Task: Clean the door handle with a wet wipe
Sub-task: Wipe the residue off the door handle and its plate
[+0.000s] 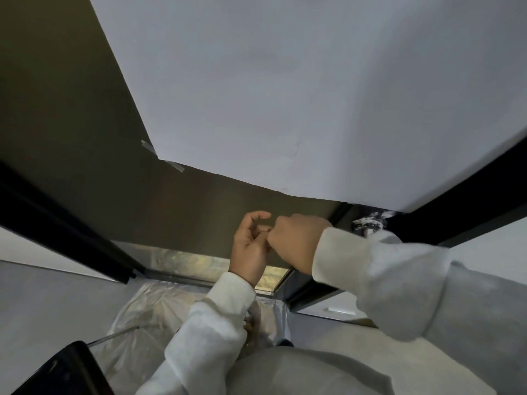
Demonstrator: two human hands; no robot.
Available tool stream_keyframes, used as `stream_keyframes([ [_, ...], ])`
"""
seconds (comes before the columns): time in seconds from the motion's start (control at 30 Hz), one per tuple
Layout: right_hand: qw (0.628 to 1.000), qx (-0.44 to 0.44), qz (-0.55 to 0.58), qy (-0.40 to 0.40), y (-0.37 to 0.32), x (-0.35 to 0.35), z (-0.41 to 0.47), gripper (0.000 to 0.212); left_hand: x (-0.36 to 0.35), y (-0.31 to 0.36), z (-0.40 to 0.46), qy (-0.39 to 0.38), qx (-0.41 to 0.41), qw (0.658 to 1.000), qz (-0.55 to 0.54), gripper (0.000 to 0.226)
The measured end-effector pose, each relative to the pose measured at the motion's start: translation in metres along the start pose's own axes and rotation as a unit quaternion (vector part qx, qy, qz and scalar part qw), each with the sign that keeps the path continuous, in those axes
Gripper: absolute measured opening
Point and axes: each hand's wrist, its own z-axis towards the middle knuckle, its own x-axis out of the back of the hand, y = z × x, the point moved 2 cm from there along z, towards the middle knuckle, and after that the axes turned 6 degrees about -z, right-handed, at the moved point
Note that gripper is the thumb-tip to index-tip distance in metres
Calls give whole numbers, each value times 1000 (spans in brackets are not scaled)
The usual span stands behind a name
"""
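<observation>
A large sheet of smooth white paper (285, 95) is hanging taped over a matte olive-brown door panel (85, 152), with black frame bars (57, 232) running at both sides. Both arms are wearing soft, fuzzy pale sleeves (385, 280). The left hand (251, 243) is showing its palm with fingers loosely curled, and the right hand (296, 238) is curling into a fist, knuckles facing the camera, touching the left fingertips. Whether either is pinching a wet wipe cannot be told. Crinkled clear plastic (148, 309) is lying below. The door handle is not identifiable.
</observation>
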Motion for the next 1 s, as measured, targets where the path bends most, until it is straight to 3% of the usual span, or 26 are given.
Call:
stream_keyframes([
  [0.13, 999, -26, 15, 26, -5, -7, -10, 30, 3, -3, 3, -16, -9, 1000, 21, 43],
  [0.27, 986, -37, 127, 102, 24, -13, -16, 27, -7, 7, 2, -166, 2, 983, 74, 44],
  [0.37, 970, -39, 185, 152, 34, -22, -20, 29, -16, 15, 0, -228, 11, 966, 121, 25],
  [0.57, 929, -41, 263, 256, 49, -37, -48, 39, -26, 22, -4, -202, 17, 961, 187, 3],
  [0.67, 878, -76, 296, 367, 57, -48, -74, 41, -29, 17, -5, -171, 2, 962, 214, 12],
  [0.73, 850, -87, 311, 416, 58, -58, -85, 41, -30, 16, -5, -161, 39, 972, 168, 15],
  [0.8, 833, -91, 322, 440, 58, -69, -88, 38, -34, 15, -6, -148, 109, 976, 113, 17],
  [0.87, 815, -112, 335, 459, 61, -81, -89, 32, -40, 13, -2, -134, 150, 972, 124, 18],
  [1.0, 778, -161, 346, 499, 61, -96, -99, 21, -41, 11, 4, -140, 142, 963, 179, 18],
])
